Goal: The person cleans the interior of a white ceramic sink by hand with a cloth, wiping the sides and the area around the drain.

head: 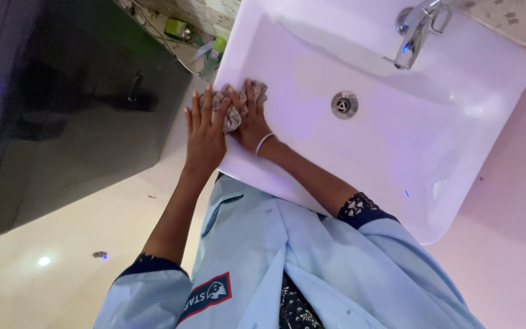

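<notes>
Head view, looking down at your two hands pressed together on a crumpled patterned cloth [234,109] at the left rim of a white washbasin [397,152]. Your left hand [205,131] lies flat with fingers spread, half on the cloth and half over the basin's edge. Your right hand [252,119], wearing a thin bangle [263,144] at the wrist, covers the cloth from the basin side, fingers loosely curled over it. Neither hand grips the cloth tightly; both push it down against the sloping porcelain.

Because the cloth sits right at the rim, a hard sideways push could likely carry it over the edge to the pale floor [62,244] below. If the surface is wet, your left hand, already overhanging the rim, could slip off. The bangle may scrape the glaze if your wrist drops.

Further out, the drain [344,105] lies open in the middle of the bowl, and a chrome tap [418,30] stands at the far side. Small bottles [214,55] crowd the ledge just beyond the basin's corner; a wide sweep could knock them. A dark cabinet [74,103] stands to the left.
</notes>
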